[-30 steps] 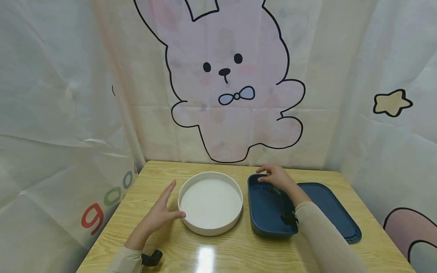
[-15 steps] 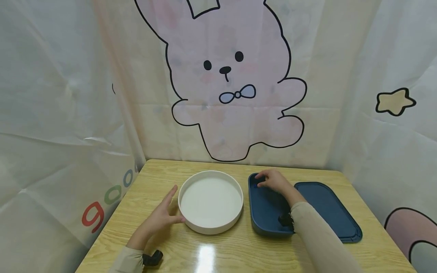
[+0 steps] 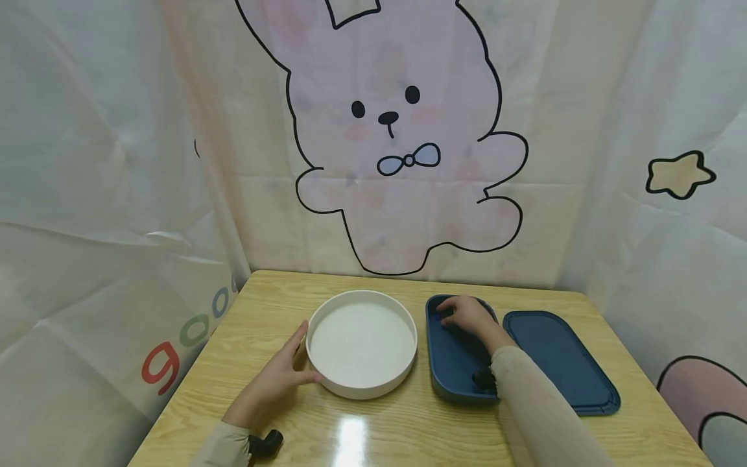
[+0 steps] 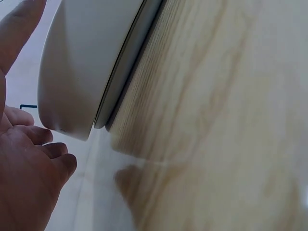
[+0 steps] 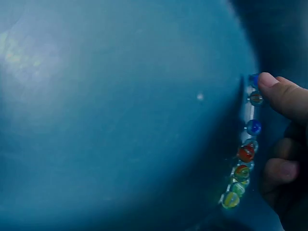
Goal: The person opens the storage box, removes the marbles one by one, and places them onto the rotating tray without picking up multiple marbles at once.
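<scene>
Marbles [image 5: 246,153] look to be the thing being worked on: they sit in the blue box [image 3: 450,363], right of centre in the lower half of the head view. In the right wrist view they form a row down the right side of the frame.

Step in hand, best guess: picking from that row. Right hand [image 3: 469,316] is down in the upper end of the box, thumb [image 5: 284,96] at the topmost blue marble [image 5: 254,80], lower fingers curled. Thumb-to-forefinger gap reads narrow — can't tell whether a marble is pinched, forefinger tip is hidden in the wrist view. Next move probably calls for a firm two-finger pinch on that one marble, without rolling its neighbours.

Left hand [image 3: 277,373] has thumb and fingers spread wide at the left side of the white dish [image 3: 361,340], gripping nothing; contact at the thumb unclear.

Counts: one box, one dish, one blue lid [image 3: 561,360] flat on the table [image 3: 397,421] at frame right, two hands. Marbles — roughly eight distinguishable, but overlaps and possible reflections make an exact count unsafe.
</scene>
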Tool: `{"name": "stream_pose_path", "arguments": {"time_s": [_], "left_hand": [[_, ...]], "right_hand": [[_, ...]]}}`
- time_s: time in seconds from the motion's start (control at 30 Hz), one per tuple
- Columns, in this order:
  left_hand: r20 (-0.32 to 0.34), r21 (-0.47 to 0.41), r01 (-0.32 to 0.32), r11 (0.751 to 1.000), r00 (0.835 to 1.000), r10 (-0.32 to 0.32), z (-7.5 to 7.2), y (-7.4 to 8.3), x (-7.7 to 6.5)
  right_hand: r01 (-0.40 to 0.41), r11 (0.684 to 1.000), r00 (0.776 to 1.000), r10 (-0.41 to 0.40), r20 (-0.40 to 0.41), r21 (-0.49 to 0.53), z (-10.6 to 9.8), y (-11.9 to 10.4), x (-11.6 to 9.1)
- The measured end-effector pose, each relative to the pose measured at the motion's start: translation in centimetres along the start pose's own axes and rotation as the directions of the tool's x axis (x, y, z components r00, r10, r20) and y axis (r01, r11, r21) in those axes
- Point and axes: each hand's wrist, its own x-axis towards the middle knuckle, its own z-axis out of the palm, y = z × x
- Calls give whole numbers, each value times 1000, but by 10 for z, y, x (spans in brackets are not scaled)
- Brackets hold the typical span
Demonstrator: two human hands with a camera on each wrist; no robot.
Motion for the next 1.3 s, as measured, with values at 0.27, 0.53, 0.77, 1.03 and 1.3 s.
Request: {"name": "stream_pose_path", "arguments": {"time_s": [0.27, 0.53, 0.77, 1.03, 1.3], "left_hand": [[4, -25, 53, 998, 999, -53, 0, -1, -2], [-5, -36, 46, 998, 999, -46, 1, -2, -1], [-9, -35, 34, 999, 999, -34, 1, -1, 0], [-21, -23, 37, 999, 999, -38, 2, -1, 1], [-27, -11, 37, 999, 999, -37, 2, -3, 1]], "right_hand": [[-9, 998, 1000, 9, 1, -70, 9, 5, 2], [-26, 996, 1000, 26, -7, -88, 10, 4, 1], [6, 999, 1000, -8, -30, -42, 4, 3, 1], [20, 999, 998, -18, -56, 41, -7, 1, -6], [52, 989, 995, -40, -88, 136, -24, -11, -15]]}}
